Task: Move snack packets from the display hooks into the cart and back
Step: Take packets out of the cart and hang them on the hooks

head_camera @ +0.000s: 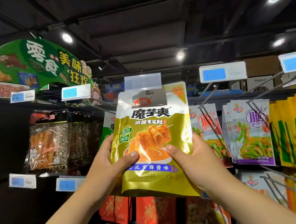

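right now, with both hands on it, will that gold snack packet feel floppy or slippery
Probably floppy: the gold packet creases and bows between the left hand and right hand. Likely slippery, given its glossy glare.

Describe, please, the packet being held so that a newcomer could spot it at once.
Find the green arched sign at upper left, then the clear label holder to its right. Directly below it is the gold packet, gripped by the left hand and right hand. It alone is shiny gold with a blue band.
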Demonstrator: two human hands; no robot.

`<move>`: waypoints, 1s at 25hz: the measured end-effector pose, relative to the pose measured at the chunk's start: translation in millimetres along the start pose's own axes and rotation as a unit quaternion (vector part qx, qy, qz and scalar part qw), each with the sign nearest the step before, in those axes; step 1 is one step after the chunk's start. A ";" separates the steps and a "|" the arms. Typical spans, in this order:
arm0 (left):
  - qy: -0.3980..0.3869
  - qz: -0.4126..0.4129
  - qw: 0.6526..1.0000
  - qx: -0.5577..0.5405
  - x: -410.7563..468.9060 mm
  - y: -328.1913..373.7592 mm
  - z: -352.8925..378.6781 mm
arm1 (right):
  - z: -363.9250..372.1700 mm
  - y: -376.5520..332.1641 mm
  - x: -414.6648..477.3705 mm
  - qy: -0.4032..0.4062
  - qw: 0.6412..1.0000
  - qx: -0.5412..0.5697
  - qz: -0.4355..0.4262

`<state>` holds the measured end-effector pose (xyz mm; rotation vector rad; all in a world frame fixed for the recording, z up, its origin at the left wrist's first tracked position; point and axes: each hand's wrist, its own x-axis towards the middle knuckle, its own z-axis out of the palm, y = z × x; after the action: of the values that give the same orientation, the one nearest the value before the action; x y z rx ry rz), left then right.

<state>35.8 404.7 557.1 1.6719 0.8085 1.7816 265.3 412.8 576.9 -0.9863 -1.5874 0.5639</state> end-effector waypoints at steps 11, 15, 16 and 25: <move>-0.044 -0.034 0.993 0.102 46.2 -11.9 -4.6 | 9.7 13.6 43.4 -0.009 0.998 -0.058 0.037; -0.051 -0.045 0.982 0.176 80.3 -29.6 -5.3 | 15.0 17.6 73.6 0.025 0.992 -0.115 0.055; -0.053 -0.047 0.973 0.218 87.2 -34.3 -5.4 | 16.2 18.6 80.3 0.033 0.989 -0.128 0.058; -0.115 -0.105 0.885 0.438 135.4 -75.6 -3.2 | 24.8 46.1 131.8 -0.097 0.937 -0.293 0.166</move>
<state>23.4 555.9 589.6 2.1523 1.7704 1.0631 252.4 550.8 607.1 -1.7139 -1.8227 0.4263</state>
